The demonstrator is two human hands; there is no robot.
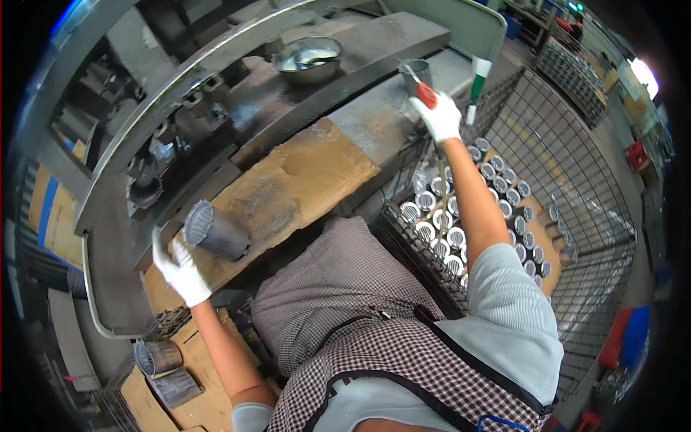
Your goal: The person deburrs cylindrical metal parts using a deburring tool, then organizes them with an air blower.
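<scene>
My left hand [180, 275], in a white glove, is open beside a grey metal cylinder [222, 232] with a ridged end. The fingers are spread, the thumb close to the cylinder, which lies on its side on a brown board [309, 162]. At the far right of the bench, my gloved right hand [440, 119] is closed around a red-handled tool [426, 96]. The tool's front end is at a small dark cup [416, 75]; its exact kind is hard to make out.
A metal bowl [309, 61] stands on the raised ledge. To the right, a wire basket [576, 151] holds many metal cylinders [455, 237] on cardboard. A green-and-white marker-like stick [476, 90] is by the bench end. Lower left, two cylinders [176, 387] lie on cardboard.
</scene>
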